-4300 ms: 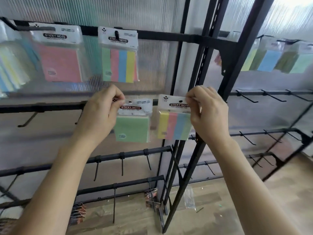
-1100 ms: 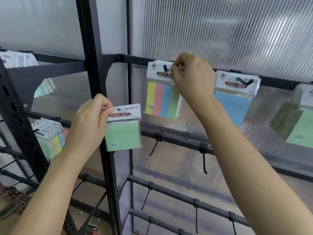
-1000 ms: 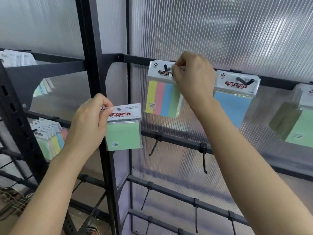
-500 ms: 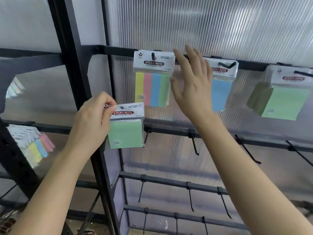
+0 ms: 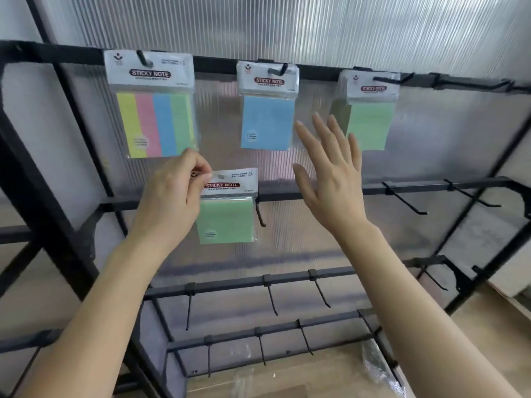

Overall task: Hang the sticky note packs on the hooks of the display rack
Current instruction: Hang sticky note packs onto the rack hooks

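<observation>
Ribbed panel [image 5: 316, 30], black rack [image 5: 215, 65]: striped pack [image 5: 156, 124] hangs freed.
Right hand [image 5: 330, 173] has withdrawn, fingers spread; left hand [image 5: 172, 202] pinches green pack [image 5: 227, 219].

The right hand [image 5: 330, 179] has let go of the striped pack [image 5: 156, 122], now hanging from its hook [image 5: 142, 58], and has dropped away open to that pack's lower right.

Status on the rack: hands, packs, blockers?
Left hand pinches green pack by its header, not yet hung. Right hand open, empty. Striped pack hangs on top rail. Bare hook beside green pack, unobstructed.
</observation>
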Demonstrator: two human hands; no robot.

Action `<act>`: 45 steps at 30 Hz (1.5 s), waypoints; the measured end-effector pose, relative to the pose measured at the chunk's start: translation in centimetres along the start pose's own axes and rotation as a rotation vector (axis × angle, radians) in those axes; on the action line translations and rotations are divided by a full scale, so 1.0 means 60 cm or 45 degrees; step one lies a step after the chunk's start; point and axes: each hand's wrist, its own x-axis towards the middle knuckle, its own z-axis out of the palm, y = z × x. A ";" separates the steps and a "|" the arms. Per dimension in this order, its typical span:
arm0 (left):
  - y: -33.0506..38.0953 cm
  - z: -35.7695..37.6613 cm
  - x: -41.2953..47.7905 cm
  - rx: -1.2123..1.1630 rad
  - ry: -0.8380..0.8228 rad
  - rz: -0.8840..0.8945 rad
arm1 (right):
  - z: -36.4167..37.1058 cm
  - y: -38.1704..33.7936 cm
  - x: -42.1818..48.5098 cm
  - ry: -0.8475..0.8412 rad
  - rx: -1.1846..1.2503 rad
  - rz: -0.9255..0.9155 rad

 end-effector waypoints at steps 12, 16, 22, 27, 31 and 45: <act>0.145 0.124 0.079 -0.111 -0.032 0.050 | -0.068 0.193 -0.035 -0.126 -0.098 0.162; 0.198 0.161 0.117 -0.090 0.017 0.054 | -0.085 0.251 -0.023 -0.099 -0.067 0.132; 0.255 0.190 0.167 -0.060 0.167 0.047 | -0.094 0.304 -0.026 -0.103 0.015 0.064; 0.291 0.200 0.206 -0.041 0.214 0.033 | -0.095 0.332 -0.024 -0.105 0.059 -0.026; 0.303 0.207 0.236 -0.010 0.215 0.024 | -0.096 0.347 -0.021 -0.081 0.117 -0.050; 0.314 0.221 0.263 0.051 0.266 -0.030 | -0.071 0.352 -0.006 -0.077 0.219 -0.095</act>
